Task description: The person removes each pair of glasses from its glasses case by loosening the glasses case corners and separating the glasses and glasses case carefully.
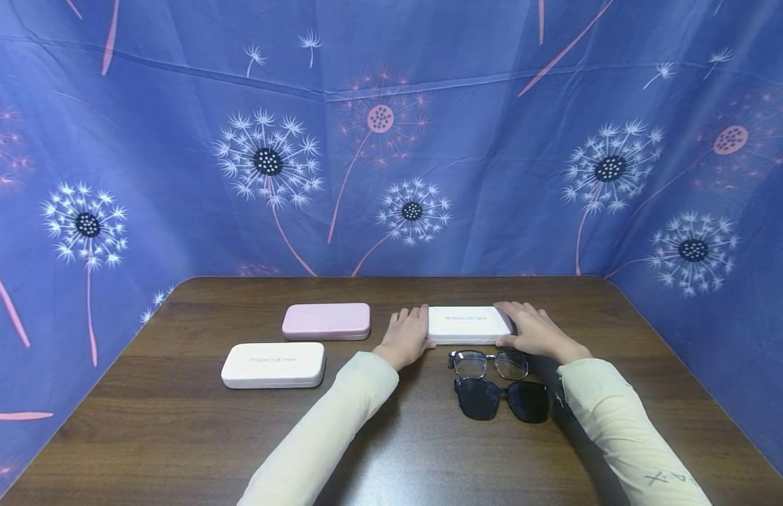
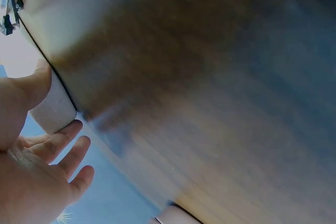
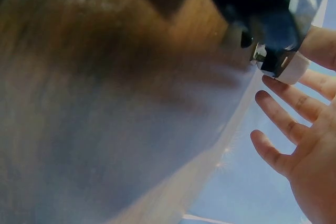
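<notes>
A white glasses case (image 1: 467,325) with small lettering on its lid lies closed towards the back of the table. At its left end my left hand (image 1: 404,336) holds it, thumb on the near side and fingertips on the far side; the left wrist view shows this end of the case (image 2: 55,108) between thumb and index finger. My right hand (image 1: 535,332) grips the right end likewise, its other fingers spread in the right wrist view. Just in front of the case are clear-lens glasses (image 1: 495,365) with a dark frame, and nearer still, black sunglasses (image 1: 504,400).
To the left, a pink glasses case (image 1: 326,321) sits near the back, and a second white case (image 1: 274,365) lies in front of it. The brown wooden table (image 1: 176,436) ends at a blue dandelion-print cloth (image 1: 493,176) hanging behind and at both sides.
</notes>
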The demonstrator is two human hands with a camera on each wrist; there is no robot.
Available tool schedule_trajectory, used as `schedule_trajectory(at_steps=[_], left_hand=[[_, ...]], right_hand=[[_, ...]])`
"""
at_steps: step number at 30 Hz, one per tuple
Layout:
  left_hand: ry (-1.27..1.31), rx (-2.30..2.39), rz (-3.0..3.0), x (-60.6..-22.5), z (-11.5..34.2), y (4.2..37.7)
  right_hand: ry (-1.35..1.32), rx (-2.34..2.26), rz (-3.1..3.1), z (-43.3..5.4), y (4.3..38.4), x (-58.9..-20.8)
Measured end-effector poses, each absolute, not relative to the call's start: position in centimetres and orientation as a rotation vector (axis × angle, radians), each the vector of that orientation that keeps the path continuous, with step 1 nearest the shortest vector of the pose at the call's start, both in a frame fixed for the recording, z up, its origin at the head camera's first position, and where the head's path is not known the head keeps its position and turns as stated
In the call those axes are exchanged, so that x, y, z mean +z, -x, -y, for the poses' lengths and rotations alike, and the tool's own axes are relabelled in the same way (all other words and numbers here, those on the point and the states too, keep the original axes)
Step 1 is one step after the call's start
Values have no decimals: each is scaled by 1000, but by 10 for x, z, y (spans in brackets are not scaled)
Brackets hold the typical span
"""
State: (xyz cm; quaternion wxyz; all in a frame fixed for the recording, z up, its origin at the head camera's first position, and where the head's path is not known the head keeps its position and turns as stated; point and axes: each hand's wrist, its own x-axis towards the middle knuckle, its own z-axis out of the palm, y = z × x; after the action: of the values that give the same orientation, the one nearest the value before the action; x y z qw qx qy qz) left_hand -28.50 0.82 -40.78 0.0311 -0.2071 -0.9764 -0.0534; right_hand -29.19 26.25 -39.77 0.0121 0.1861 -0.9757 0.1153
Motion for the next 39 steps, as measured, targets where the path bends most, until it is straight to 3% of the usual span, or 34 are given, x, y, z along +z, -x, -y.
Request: schedule_trajectory(at_steps=[39], left_hand=[[750, -188, 2826, -387, 49, 260]], right_hand=[[-788, 324, 2777, -224, 272, -380]])
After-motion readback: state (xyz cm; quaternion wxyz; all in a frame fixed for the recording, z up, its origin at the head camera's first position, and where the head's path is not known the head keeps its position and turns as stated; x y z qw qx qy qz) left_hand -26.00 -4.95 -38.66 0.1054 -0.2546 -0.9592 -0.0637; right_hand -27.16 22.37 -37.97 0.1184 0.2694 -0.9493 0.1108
